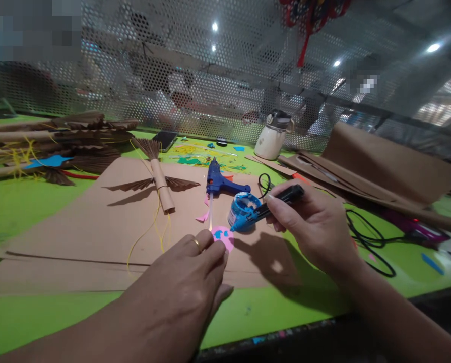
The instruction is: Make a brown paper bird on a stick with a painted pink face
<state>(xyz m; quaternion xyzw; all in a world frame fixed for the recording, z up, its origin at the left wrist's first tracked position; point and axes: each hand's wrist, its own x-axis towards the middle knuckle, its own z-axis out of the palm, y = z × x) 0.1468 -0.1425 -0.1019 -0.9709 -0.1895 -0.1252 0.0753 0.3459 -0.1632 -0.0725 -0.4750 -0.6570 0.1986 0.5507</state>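
Observation:
My left hand (195, 277), a ring on one finger, has its fingers closed on the near edge of a pink paper disc (228, 244) with blue paint marks. My right hand (312, 227) grips a black-handled paint marker (280, 199) whose lower end is coated in blue. Its tip points down at the disc's right side; whether it touches I cannot tell. Just behind the tip stands an open jar of blue paint (244, 204). Beyond it a blue glue gun (225, 181) lies on brown cardboard (108, 222).
A paper-roll bird (160, 184) with pleated wings and yellow string lies to the left. More such birds (55, 136) are piled at the far left. A white flask (272, 136), phone (165, 140) and scraps stand behind. Brown paper (391, 166) and a black cable (372, 247) lie right.

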